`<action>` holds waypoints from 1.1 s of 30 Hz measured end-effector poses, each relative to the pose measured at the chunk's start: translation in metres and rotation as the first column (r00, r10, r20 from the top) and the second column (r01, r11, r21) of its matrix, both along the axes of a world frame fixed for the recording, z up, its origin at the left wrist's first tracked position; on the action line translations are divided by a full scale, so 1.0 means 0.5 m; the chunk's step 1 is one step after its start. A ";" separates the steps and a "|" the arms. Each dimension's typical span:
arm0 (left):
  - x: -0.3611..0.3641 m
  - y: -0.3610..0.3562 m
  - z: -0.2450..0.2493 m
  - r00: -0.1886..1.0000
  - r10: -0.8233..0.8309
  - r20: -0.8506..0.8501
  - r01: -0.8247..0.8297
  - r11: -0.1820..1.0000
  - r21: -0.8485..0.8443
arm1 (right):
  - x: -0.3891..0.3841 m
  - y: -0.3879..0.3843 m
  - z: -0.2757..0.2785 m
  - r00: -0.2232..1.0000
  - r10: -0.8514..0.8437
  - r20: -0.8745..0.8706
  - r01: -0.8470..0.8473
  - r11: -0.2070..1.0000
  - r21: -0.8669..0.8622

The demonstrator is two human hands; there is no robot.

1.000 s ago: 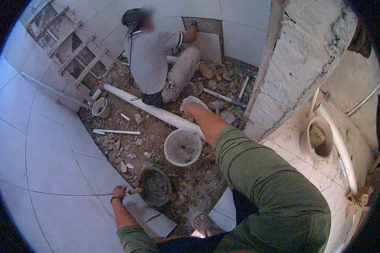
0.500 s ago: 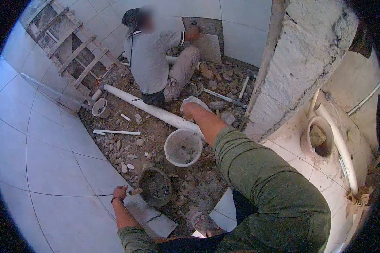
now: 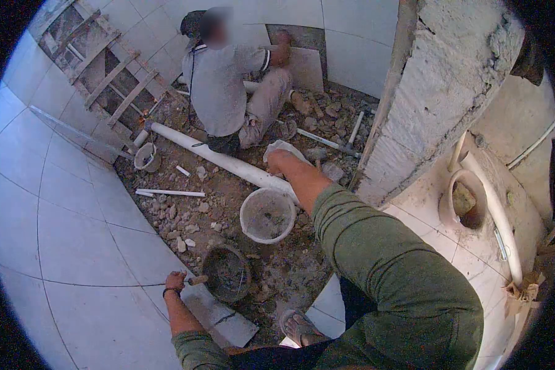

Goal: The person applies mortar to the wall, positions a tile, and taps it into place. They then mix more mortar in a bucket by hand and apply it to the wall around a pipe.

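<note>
My left hand (image 3: 174, 282) is closed on the wooden handle of a trowel (image 3: 197, 280), held against the tiled wall (image 3: 74, 246) just left of a dark mortar pan (image 3: 227, 272). A loose tile (image 3: 219, 314) leans at the wall's foot below it. My right hand (image 3: 276, 158) is stretched far out, gripping a white cloth or bag (image 3: 282, 148) over the white pipe (image 3: 216, 158), above a white bucket (image 3: 267, 215). My sandalled foot (image 3: 297, 325) stands on the rubble floor.
A co-worker in grey (image 3: 225, 86) crouches at the back, pressing a tile (image 3: 305, 68) onto the wall. A wooden ladder (image 3: 108, 80) leans at the left. A small bucket (image 3: 146, 156), rubble, and a rough concrete pillar (image 3: 435, 92) surround me. A squat toilet (image 3: 465, 198) lies right.
My hands stay put. The co-worker has shifted slightly, with a hand moving on the tile at the back wall.
</note>
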State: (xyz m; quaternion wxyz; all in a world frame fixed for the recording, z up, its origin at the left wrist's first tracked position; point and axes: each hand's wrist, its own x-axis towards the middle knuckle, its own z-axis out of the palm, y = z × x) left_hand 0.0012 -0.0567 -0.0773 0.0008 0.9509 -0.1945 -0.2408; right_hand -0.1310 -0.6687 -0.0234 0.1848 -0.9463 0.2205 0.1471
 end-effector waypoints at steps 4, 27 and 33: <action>-0.045 -0.050 0.071 0.995 0.091 -0.037 -0.092 0.995 -0.022 | -0.002 0.000 0.008 0.999 0.015 -0.047 -0.014 0.999 0.029; 0.019 0.032 -0.026 0.997 0.036 -0.070 -0.049 0.979 -0.200 | 0.010 -0.013 -0.023 0.999 0.037 -0.027 -0.035 0.998 0.044; -0.026 -0.012 0.032 0.989 0.118 -0.085 -0.138 0.943 -0.302 | 0.008 -0.011 -0.006 0.999 0.010 -0.052 -0.006 0.998 0.068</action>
